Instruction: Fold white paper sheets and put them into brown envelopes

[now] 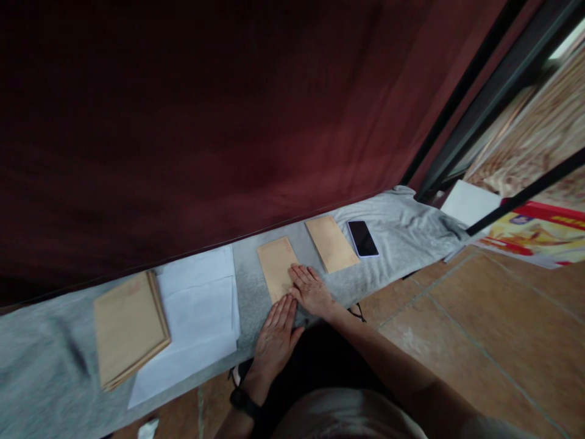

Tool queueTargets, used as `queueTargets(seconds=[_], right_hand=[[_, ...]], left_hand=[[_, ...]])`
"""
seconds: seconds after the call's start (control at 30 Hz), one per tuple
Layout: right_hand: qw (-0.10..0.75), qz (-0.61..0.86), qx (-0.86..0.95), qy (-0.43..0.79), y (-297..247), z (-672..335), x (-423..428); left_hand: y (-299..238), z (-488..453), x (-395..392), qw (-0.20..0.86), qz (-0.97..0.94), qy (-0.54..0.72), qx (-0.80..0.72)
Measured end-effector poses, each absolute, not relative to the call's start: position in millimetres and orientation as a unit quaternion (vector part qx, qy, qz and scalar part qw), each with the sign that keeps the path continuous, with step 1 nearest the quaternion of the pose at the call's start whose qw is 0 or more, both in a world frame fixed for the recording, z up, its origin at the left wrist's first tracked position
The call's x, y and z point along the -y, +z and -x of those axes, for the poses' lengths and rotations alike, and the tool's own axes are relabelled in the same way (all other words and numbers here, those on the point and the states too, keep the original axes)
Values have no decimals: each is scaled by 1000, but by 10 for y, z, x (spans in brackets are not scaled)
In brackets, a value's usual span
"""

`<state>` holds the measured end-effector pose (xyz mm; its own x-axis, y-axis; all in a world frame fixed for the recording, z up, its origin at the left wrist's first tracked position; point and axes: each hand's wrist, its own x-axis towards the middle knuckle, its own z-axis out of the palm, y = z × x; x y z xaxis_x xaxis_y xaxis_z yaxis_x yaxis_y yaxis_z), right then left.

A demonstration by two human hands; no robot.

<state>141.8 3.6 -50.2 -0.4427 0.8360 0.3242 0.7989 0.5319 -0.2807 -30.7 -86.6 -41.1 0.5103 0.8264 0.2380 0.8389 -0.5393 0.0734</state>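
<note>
A brown paper envelope (275,261) lies flat on the grey cloth in front of me. My left hand (276,334) rests on its near end with the fingers stretched out. Across its near right side lies my right hand (311,289), also flat, its fingertips pointing left and away. Neither hand grips anything. Just to the right is a second brown envelope (332,244), apart from both hands. Further left, a stack of brown envelopes (130,326) partly covers some white paper sheets (201,311).
A phone (363,238) with a dark screen lies right of the second envelope. The narrow cloth-covered surface (397,222) runs along a dark red panel (256,134). At the right are a black metal bar (525,192), a red and yellow box (534,231) and the tiled floor (493,317).
</note>
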Motion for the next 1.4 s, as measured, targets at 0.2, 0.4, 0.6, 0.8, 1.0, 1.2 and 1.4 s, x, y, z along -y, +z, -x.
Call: queueTargets(seconds=[0.2, 0.4, 0.6, 0.8, 1.0, 1.2, 1.4], right_hand=[[204, 516, 831, 34, -539, -1335, -236], [185, 545, 817, 37, -512, -1237, -438], [207, 549, 809, 33, -496, -1200, -500], [211, 531, 820, 28, -498, -1286, -284], [203, 481, 852, 36, -465, -1503, 134], [190, 439, 878, 36, -474, -1620, 574], [194, 462, 866, 20, -458, -1624, 674]], left_hand=[[-396, 294, 866, 14, 864, -128, 486], [-413, 302, 863, 10, 862, -128, 491], [-420, 299, 865, 12, 861, -117, 495], [-399, 282, 869, 21, 860, -122, 495], [-405, 280, 878, 36, 861, -121, 493], [-425, 235, 924, 65, 854, -121, 501], [-428, 179, 989, 79, 838, -116, 527]])
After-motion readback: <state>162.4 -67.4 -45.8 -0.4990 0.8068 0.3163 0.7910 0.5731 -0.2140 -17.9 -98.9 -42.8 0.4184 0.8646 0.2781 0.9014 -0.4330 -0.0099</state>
